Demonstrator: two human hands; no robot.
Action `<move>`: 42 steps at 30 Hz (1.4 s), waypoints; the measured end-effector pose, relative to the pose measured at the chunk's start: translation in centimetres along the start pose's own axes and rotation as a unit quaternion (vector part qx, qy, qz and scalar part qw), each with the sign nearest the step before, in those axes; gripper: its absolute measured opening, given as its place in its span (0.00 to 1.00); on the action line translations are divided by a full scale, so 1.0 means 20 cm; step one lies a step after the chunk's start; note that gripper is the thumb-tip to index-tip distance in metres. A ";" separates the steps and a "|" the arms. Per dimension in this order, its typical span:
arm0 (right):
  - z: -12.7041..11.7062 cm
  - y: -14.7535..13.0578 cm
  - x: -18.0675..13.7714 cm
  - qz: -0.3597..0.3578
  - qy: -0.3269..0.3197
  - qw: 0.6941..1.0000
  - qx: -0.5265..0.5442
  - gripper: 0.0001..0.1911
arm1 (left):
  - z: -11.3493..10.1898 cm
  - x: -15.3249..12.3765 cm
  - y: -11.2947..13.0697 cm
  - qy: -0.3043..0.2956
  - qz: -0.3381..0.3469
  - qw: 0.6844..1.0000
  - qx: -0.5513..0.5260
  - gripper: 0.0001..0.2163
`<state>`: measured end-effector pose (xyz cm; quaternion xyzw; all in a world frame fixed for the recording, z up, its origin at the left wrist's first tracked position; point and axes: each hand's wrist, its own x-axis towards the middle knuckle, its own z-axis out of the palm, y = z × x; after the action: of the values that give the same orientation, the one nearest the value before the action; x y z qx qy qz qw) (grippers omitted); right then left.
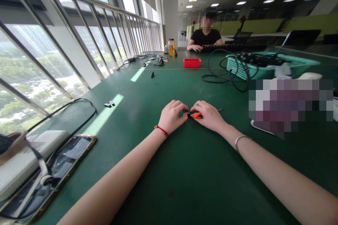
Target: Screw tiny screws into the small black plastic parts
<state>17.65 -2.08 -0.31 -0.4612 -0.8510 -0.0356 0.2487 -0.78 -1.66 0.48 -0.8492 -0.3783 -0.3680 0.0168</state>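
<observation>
Both my hands meet at the middle of the green table (185, 168). My right hand (208, 115) is closed around a small orange-handled screwdriver (196, 115), whose thin metal tip (219, 109) sticks out to the right. My left hand (173, 115) is curled, pinching a small dark part (185, 111) against the tool's other end. What that part is I cannot make out. A red string circles my left wrist, a thin silver bangle my right.
A phone (56, 168) and white power bank (23, 161) with cable lie near left. Two small metal pieces (109, 104) sit left of my hands. Farther off: a red bin (192, 63), teal basket (253, 68) with black cables, an orange-lidded jar (171, 47), a seated person (206, 37).
</observation>
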 end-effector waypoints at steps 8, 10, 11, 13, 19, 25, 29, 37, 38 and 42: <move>-0.02 -0.02 -0.02 -0.061 0.046 0.996 0.044 0.10 | -0.05 -0.09 0.04 -0.002 -0.077 0.995 -0.059 0.05; -0.03 -0.05 -0.02 -0.094 0.053 0.993 0.048 0.07 | -0.07 -0.11 0.04 0.003 -0.051 0.998 -0.039 0.05; -0.03 -0.06 -0.02 -0.110 0.054 0.991 0.045 0.07 | -0.08 -0.12 0.05 0.009 -0.041 0.999 -0.033 0.05; -0.04 -0.08 -0.02 -0.134 0.059 0.989 0.036 0.07 | -0.09 -0.13 0.05 0.017 -0.025 0.999 -0.025 0.05; -0.04 -0.07 -0.02 -0.167 0.073 0.983 0.015 0.06 | -0.07 -0.12 0.04 0.018 0.013 1.000 -0.019 0.04; -0.04 -0.06 -0.02 -0.162 0.087 0.983 0.024 0.05 | -0.08 -0.13 0.04 0.031 0.019 0.999 0.008 0.03; -0.04 -0.06 -0.03 -0.150 0.097 0.983 0.046 0.05 | -0.10 -0.13 0.05 0.056 0.020 0.996 0.059 0.05; -0.03 -0.06 -0.03 -0.153 0.105 0.981 0.059 0.06 | -0.09 -0.13 0.03 0.045 0.023 0.999 0.015 0.05; -0.03 -0.06 -0.03 -0.154 0.107 0.980 0.061 0.06 | -0.09 -0.13 0.03 0.040 0.021 0.999 0.000 0.05; -0.03 -0.05 -0.04 -0.156 0.111 0.979 0.070 0.06 | -0.09 -0.13 0.03 0.017 0.001 0.998 -0.068 0.04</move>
<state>17.40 -3.50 0.10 -0.2971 -0.8803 -0.0656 0.3641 -2.57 -4.27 0.26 -0.8422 -0.3516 -0.4073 -0.0338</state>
